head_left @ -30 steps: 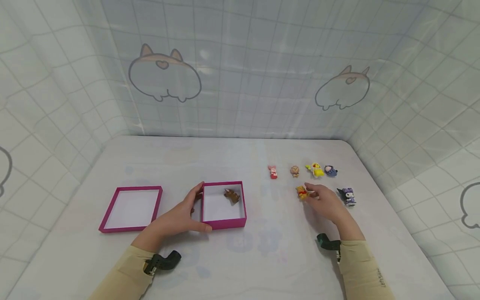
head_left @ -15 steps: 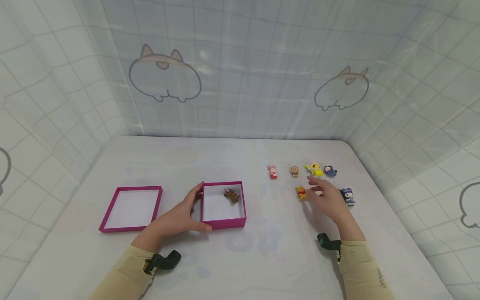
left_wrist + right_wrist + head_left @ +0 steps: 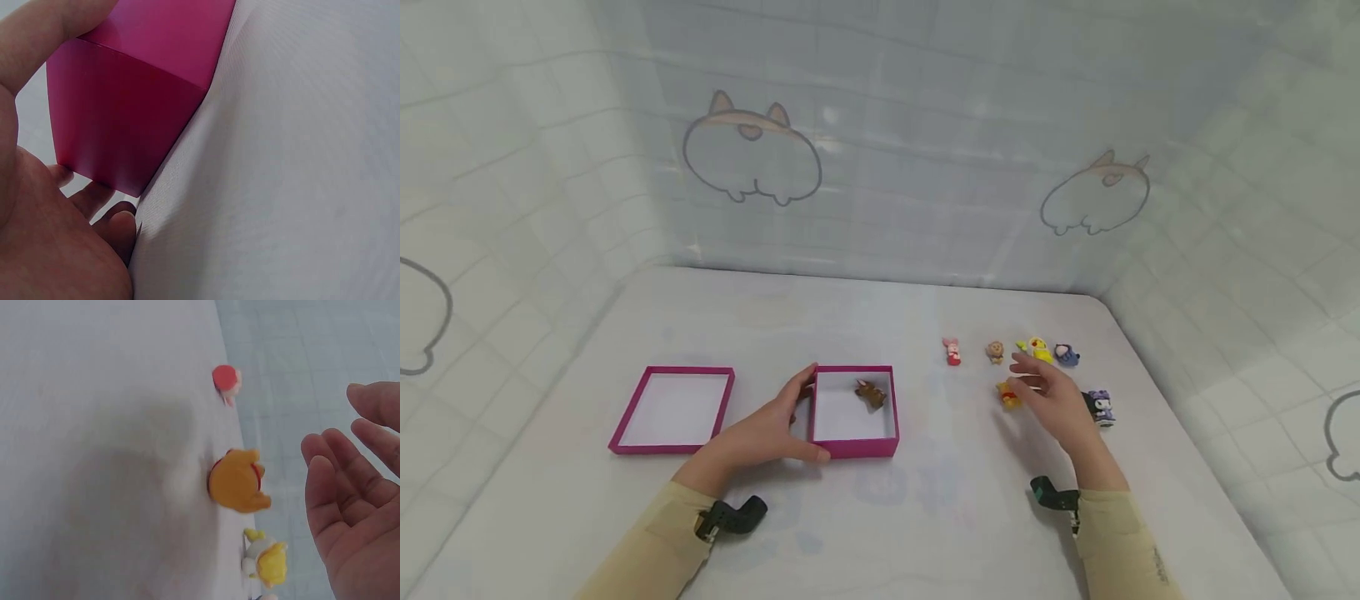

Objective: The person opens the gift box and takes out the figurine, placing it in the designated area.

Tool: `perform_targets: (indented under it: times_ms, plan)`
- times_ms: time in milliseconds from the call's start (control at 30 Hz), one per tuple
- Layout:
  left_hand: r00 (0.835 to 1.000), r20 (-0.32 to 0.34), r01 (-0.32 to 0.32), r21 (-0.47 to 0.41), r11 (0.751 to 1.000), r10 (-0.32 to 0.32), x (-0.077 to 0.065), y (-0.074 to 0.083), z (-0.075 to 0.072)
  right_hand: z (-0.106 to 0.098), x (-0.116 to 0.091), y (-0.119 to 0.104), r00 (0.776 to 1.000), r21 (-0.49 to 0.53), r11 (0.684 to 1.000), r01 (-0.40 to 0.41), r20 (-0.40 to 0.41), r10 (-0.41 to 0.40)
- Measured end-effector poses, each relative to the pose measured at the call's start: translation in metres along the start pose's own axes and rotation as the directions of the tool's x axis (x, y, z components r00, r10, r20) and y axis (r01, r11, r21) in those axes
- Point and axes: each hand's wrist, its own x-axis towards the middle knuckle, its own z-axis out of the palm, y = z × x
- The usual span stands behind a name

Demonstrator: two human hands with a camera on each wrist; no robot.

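My left hand (image 3: pixel 772 429) grips a magenta box (image 3: pixel 854 448) at its left side, thumb at the front wall and fingers round the back corner. In the left wrist view, fingertips (image 3: pixel 97 195) lie along the far edge of the box. Inside the box's white interior is a small brown figurine (image 3: pixel 871 394). My right hand (image 3: pixel 1054 406) hovers with parted fingers just beside an orange bear figurine (image 3: pixel 1007 396) in a red top. The right wrist view shows a gap between those fingers and the bear, which stands on the table.
A shallow magenta-rimmed lid (image 3: pixel 617 440) lies left of the box. Behind the right hand stand pink-and-red (image 3: pixel 952 352), brown (image 3: pixel 995 352), yellow (image 3: pixel 1040 348) and blue (image 3: pixel 1066 355) figurines. A purple-and-black figurine (image 3: pixel 1102 407) is to its right.
My right fingers have come off the bear and spread apart; the bear stays in its place. The left hand keeps its hold on the box. The head view has shifted slightly.
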Motion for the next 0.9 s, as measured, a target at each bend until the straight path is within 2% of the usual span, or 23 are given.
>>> perform_targets:
  times_ms: [200,467,700,900]
  plan:
    - [1.0,-0.004,0.016,0.01,1.0,-0.016,-0.002,0.002,0.001,0.001,-0.001,-0.013,1.0,-0.004,1.0,0.023,0.01,-0.023]
    - [1.0,-0.001,0.011,0.008,1.0,-0.011,-0.002,0.0,0.002,0.004,0.01,-0.034,0.994,-0.007,0.994,0.109,0.018,-0.109]
    - [1.0,0.002,0.013,0.003,1.0,-0.013,-0.004,0.001,0.002,0.011,0.015,-0.047,0.993,0.014,0.994,0.108,0.048,-0.108]
    - [1.0,0.001,0.009,-0.003,1.0,-0.009,-0.005,0.001,0.001,0.015,0.018,-0.056,0.988,0.016,0.989,0.145,0.056,-0.146]
